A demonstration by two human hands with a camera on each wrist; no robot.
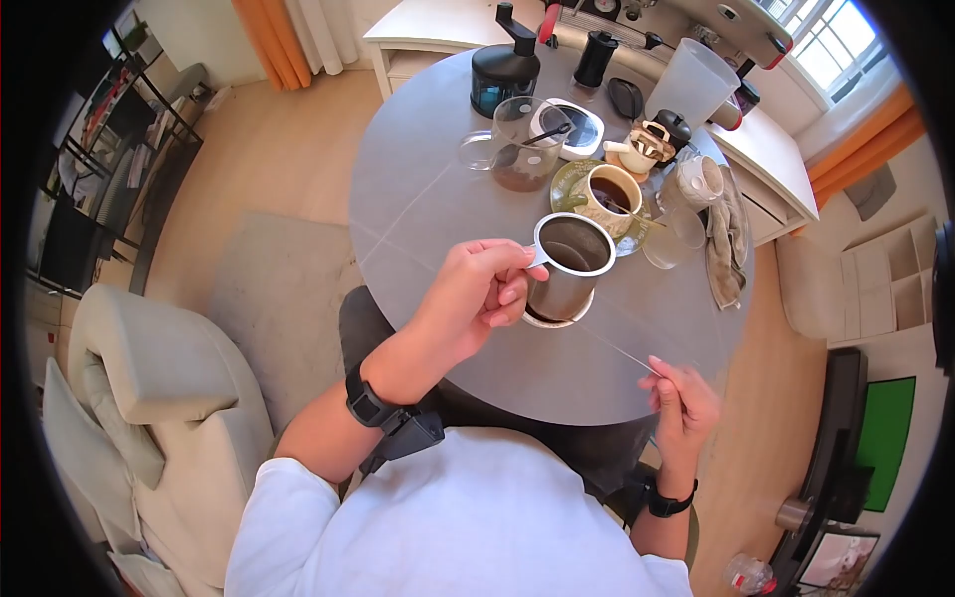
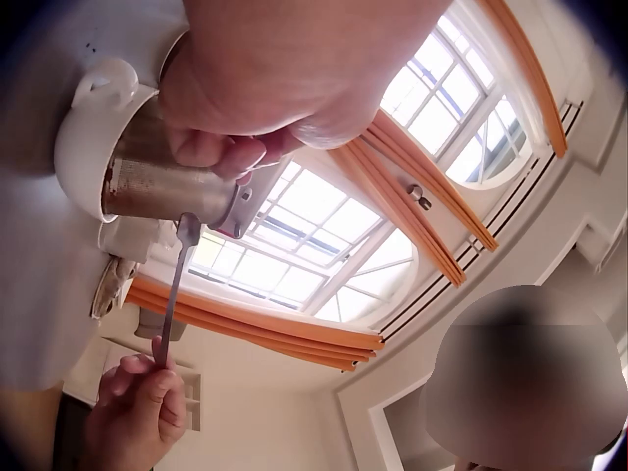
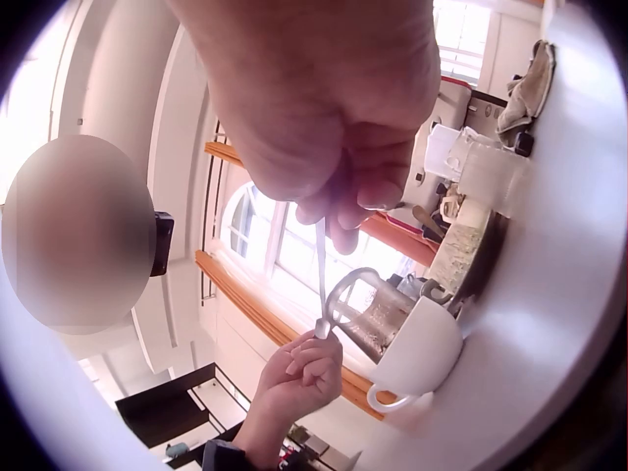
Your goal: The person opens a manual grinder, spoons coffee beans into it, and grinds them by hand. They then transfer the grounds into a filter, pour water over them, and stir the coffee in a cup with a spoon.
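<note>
My left hand (image 1: 482, 294) pinches the side handle of a metal mesh strainer (image 1: 571, 283), which sits partly down inside a white cup (image 2: 80, 162). The cup stands near the table's front, mostly hidden behind the strainer in the head view. Between the fingers and thumb of my right hand (image 1: 686, 403) is the end of a slim metal spoon (image 2: 175, 294). Its small head points towards the strainer and overlaps the handle end in the left wrist view. Just beyond the strainer, a patterned cup (image 1: 603, 217) of dark liquid rests on a green saucer (image 1: 567, 181).
On the round grey table (image 1: 428, 289) stand a glass jug (image 1: 519, 149), a black hand grinder (image 1: 505, 75), a white scale (image 1: 587, 124) and a clear container (image 1: 691, 80). A cloth (image 1: 728, 249) lies at the right edge. An espresso machine (image 1: 676, 30) is behind.
</note>
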